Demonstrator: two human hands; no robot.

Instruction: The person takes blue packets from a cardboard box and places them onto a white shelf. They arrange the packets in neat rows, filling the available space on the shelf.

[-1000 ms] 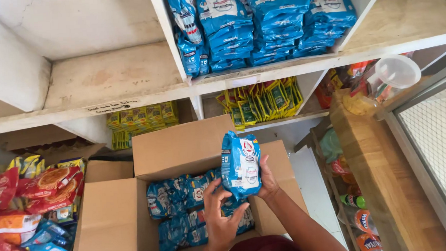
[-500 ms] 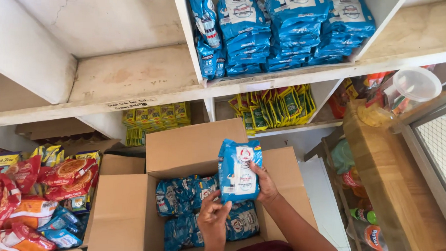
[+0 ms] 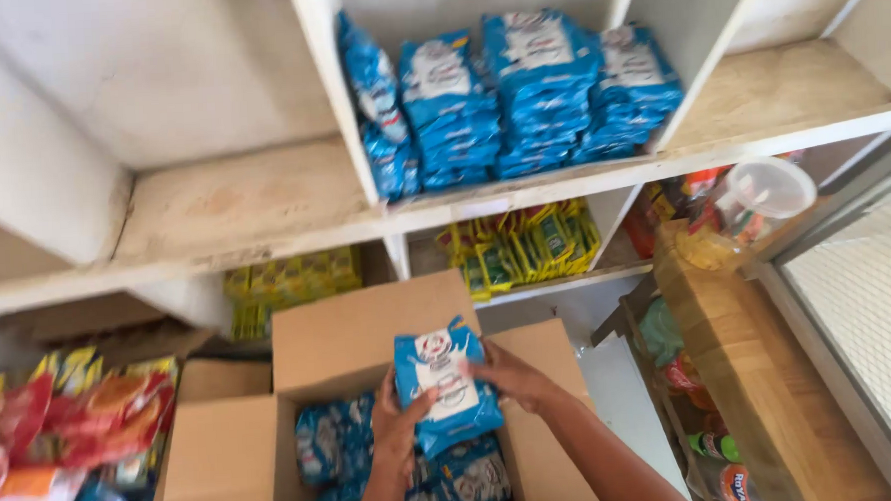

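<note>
Blue snack packets (image 3: 446,389) sit stacked between your hands just above the open cardboard box (image 3: 359,334): your left hand (image 3: 398,423) and right hand (image 3: 516,376) both clasp the stack's sides.

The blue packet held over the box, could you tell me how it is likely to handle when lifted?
Probably light: the blue packet sits between the left hand and the right hand without visible strain. Likely soft and somewhat floppy, as its edges look crinkled. The glossy film may be slippery, so two hands seem sensible above the box.
</note>
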